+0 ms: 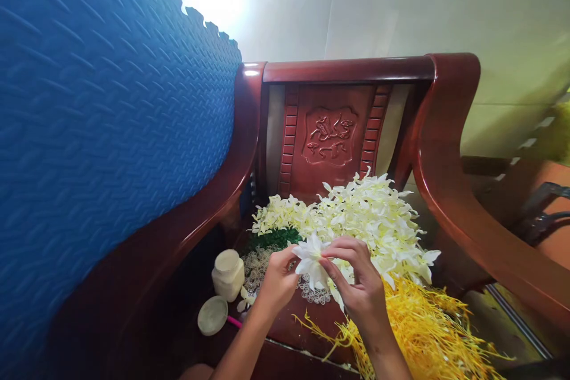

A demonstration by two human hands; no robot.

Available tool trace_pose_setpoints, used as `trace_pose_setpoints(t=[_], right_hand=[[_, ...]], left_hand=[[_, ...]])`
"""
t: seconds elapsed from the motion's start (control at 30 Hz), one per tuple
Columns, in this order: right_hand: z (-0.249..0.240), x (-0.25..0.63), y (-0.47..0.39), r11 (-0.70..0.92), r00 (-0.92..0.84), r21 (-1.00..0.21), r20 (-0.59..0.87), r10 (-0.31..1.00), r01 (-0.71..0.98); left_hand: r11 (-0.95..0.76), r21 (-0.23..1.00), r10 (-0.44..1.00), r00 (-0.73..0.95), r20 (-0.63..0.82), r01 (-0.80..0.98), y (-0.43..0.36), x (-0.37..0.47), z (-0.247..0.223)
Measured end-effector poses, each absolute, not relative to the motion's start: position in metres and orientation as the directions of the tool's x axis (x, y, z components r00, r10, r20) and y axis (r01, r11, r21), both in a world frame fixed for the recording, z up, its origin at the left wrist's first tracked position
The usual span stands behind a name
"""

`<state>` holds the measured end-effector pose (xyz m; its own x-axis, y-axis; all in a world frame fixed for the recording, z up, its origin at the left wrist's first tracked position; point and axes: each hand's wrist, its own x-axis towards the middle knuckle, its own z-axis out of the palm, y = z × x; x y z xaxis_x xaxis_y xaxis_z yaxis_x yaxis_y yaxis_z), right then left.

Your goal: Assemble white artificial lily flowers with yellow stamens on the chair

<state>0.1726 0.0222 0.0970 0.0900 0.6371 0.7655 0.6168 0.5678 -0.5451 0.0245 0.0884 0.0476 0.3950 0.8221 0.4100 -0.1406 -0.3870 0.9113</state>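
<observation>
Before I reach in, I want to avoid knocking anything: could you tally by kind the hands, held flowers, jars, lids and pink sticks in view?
Hands: 2, the left hand and the right hand
Held flower: 1
White jar: 1
Round lid: 1
Pink stick: 1
Total: 6

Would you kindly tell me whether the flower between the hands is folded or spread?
Spread: the white flower between the left hand and right hand has petals fanning outward.
</observation>
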Motion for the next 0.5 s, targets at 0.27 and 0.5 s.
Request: trace_pose_setpoints(t=[0.27,0.5], right_hand=[[0.097,0.173,0.021,0.518,0.13,-0.612,0.712,0.69,0.597],[0.095,0.177,0.024,0.507,0.067,-0.515,0.744,0.665,0.691]], left_hand=[[-0.432,0.899,0.815,0.396,0.423,-0.074,0.088,0.023,0.051],[-0.555,0.82,0.789,0.401,0.466,0.139,0.088,0.019,0.059]])
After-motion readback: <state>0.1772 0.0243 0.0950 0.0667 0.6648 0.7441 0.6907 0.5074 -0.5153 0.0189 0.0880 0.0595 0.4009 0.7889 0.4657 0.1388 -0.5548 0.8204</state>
